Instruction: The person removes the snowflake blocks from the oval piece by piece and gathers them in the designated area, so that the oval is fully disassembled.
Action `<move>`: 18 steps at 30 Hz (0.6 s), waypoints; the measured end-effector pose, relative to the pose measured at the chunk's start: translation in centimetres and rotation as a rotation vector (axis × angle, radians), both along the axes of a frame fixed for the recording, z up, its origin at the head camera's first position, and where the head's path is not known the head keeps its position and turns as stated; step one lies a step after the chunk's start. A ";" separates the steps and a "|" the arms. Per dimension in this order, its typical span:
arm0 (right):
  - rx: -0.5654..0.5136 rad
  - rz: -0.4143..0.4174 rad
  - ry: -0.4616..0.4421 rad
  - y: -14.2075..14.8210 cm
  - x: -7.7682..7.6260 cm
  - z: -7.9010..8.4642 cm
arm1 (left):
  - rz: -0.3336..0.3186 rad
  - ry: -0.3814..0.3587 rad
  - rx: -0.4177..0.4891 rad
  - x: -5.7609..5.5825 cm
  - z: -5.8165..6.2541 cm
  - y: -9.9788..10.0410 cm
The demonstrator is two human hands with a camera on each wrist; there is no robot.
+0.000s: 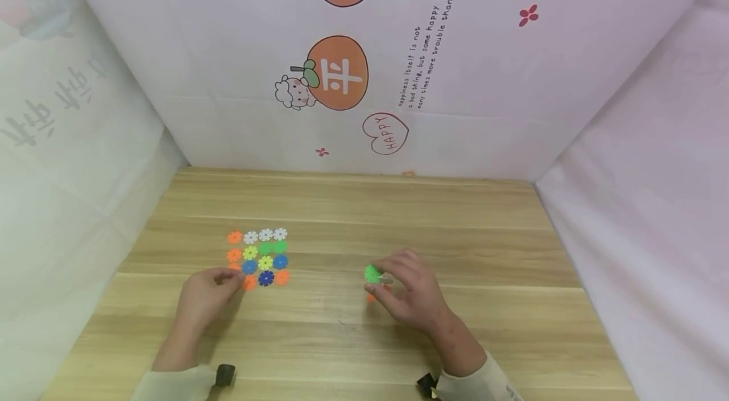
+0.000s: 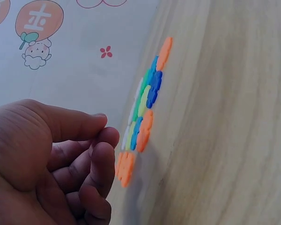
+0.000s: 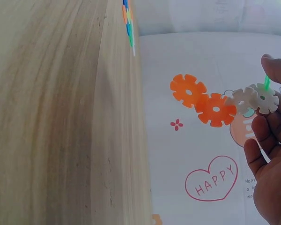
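Observation:
My right hand [image 1: 417,292] pinches a green snowflake disc [image 1: 372,273] between thumb and fingers, above the table right of centre. Joined to it is a chain of flower-shaped plastic discs: a white disc [image 3: 267,98] at the fingers, another white one beside it, then an orange disc [image 3: 216,110] and a second orange disc [image 3: 188,90] at the free end. My left hand [image 1: 205,298] is at the near left corner of a grid of discs, fingers loosely curled and thumb tip close to the index tip, nothing visible between them. It hides part of an orange disc.
The grid on the left holds several loose discs: white discs [image 1: 266,234] in the far row, green ones [image 1: 279,246], yellow ones [image 1: 265,263], a dark blue one [image 1: 266,278] and orange ones [image 1: 235,237]. White printed sheets [image 1: 467,72] stand around the wooden table [image 1: 330,350].

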State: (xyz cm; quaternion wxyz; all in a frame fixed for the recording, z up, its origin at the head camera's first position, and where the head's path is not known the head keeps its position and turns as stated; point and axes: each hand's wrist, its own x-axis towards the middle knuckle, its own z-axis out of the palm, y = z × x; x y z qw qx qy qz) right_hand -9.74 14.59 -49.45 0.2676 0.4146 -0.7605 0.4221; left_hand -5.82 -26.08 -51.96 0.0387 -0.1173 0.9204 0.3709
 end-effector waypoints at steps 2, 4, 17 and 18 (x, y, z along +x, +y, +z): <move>-0.004 0.007 0.009 0.0 0.0 0.1 | 0.001 0.009 -0.004 0.0 0.1 0.1; -0.005 0.012 0.014 -0.1 0.0 0.2 | 0.005 0.012 -0.002 -0.1 0.2 0.2; 0.006 0.006 0.036 -0.3 0.1 0.4 | -0.018 0.079 0.079 -0.2 1.6 2.8; 0.008 0.005 0.038 -0.3 0.1 0.4 | -0.029 0.091 0.087 -0.2 1.7 3.2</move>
